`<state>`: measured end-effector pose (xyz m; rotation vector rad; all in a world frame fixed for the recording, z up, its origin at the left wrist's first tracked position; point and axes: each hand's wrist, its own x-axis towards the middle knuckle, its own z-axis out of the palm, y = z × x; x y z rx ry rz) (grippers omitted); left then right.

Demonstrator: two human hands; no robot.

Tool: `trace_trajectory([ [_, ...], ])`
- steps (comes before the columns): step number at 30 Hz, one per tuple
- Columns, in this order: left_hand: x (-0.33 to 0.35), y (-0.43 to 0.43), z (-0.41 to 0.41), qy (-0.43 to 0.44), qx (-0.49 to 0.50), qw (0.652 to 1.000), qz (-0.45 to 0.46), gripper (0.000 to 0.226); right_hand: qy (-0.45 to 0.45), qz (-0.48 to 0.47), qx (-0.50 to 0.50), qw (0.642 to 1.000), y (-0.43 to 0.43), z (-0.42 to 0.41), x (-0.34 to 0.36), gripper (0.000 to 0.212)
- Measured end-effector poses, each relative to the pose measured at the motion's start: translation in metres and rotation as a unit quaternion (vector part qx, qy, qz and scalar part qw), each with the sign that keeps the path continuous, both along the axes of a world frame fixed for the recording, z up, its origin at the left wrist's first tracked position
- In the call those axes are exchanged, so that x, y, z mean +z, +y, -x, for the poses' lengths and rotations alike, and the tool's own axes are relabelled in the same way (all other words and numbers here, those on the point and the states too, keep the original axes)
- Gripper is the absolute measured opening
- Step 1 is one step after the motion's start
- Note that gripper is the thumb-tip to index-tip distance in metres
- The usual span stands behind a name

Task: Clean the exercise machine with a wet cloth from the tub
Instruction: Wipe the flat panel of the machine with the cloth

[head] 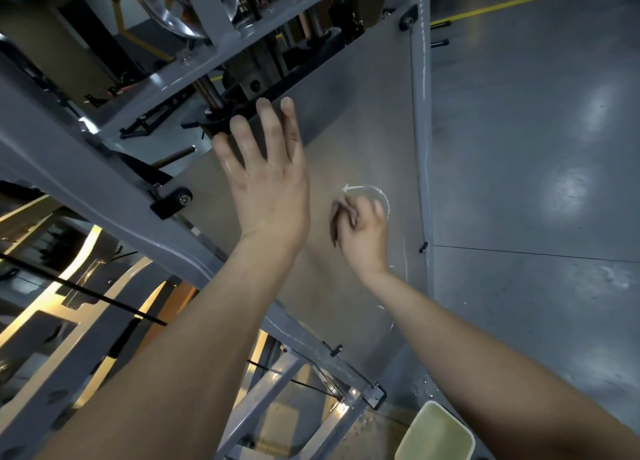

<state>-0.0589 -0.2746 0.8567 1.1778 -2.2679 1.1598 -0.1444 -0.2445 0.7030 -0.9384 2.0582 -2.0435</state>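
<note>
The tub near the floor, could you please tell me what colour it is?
The tub is pale cream-yellow, shown best in the head view.

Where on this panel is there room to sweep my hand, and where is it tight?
Free: the panel above both hands, and the strip below the right hand toward the tub. The floor right of the frame post is bare. Crowded: left of the left hand, where frame bars close in.

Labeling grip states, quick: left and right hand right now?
Left hand: open, fingers straight, holding nothing.
Right hand: fingers curled, blurred; cannot tell if it holds anything.
</note>
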Motion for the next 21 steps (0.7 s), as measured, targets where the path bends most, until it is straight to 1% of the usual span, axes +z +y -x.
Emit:
trace_trajectory([
  [3,0.000,0.001,0.002,0.001,0.005,1.000,0.000,0.107,-0.050,0.004,-0.056,0.997,-0.016,0.027,0.015,0.013],
  [5,0.000,0.002,0.002,0.003,0.002,1.000,-0.003,0.108,-0.072,0.014,-0.081,0.994,-0.018,0.028,0.018,0.013],
  [6,0.000,0.002,0.002,0.004,0.001,1.000,-0.006,0.109,-0.066,0.016,-0.075,0.995,-0.017,0.020,0.013,0.013],
  [9,0.000,0.001,0.002,0.006,0.001,1.000,-0.008,0.109,-0.037,0.012,0.021,0.999,-0.003,-0.013,-0.011,0.016],
  [11,-0.001,0.000,0.002,0.004,0.005,1.000,-0.007,0.111,-0.018,0.011,0.031,0.999,-0.001,-0.003,-0.012,0.012],
  [12,-0.001,-0.001,0.002,0.002,0.006,1.000,-0.007,0.111,-0.027,0.011,0.014,0.999,-0.007,0.010,-0.006,0.010],
  [14,-0.002,-0.001,0.002,0.005,0.002,1.000,-0.008,0.110,-0.075,0.010,-0.040,0.996,-0.019,0.032,0.008,0.010],
  [16,-0.002,-0.001,0.003,0.009,0.002,1.000,-0.006,0.109,-0.109,0.016,-0.073,0.991,-0.024,0.031,0.015,0.013],
  [17,-0.002,0.000,0.003,0.010,0.001,1.000,-0.006,0.109,-0.100,0.019,-0.065,0.993,-0.022,0.023,0.012,0.015],
  [19,-0.002,0.000,0.003,0.009,0.001,1.000,-0.008,0.108,-0.043,0.018,-0.009,0.999,-0.009,0.005,-0.002,0.021],
  [20,-0.002,-0.001,0.003,0.009,0.002,1.000,-0.009,0.108,-0.012,0.015,0.016,1.000,-0.003,0.005,-0.009,0.023],
  [21,-0.002,-0.001,0.003,0.008,0.003,1.000,-0.009,0.108,-0.001,0.009,0.028,1.000,-0.002,0.013,-0.012,0.022],
])
